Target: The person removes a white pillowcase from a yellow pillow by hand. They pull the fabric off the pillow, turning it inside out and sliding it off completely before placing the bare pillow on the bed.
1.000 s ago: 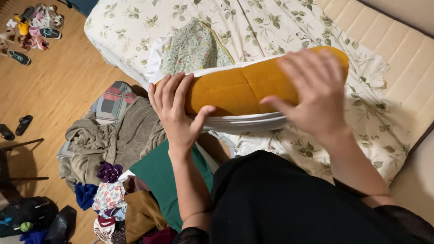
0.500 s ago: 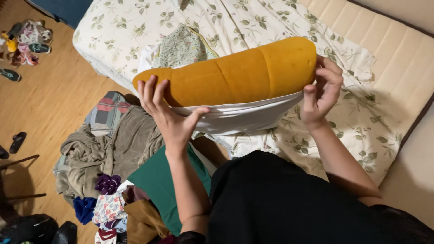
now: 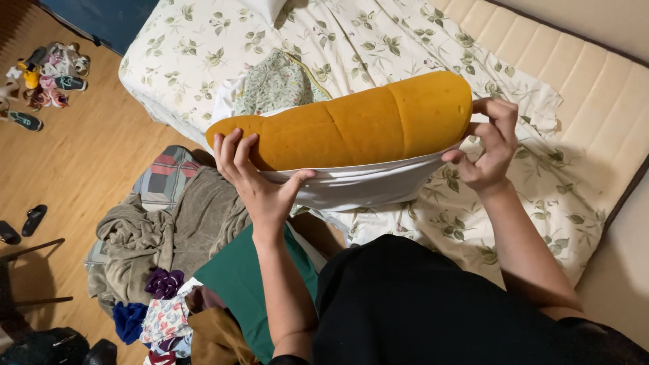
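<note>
Now both hands work at mid-frame: the left hand [image 3: 260, 177] grips the near end of the orange pillow [image 3: 351, 125] and the rim of the white case [image 3: 365, 186], the right hand [image 3: 488, 145] pinches the case's far edge. Judging by this, the case sits only on the pillow's lower side, so drawing it along calls for a firm pull with both hands. Behind lies the floral bed [image 3: 378, 40]; a clothes pile [image 3: 162, 230] crowds the lower left, shoes [image 3: 47, 74] the upper left.
</note>
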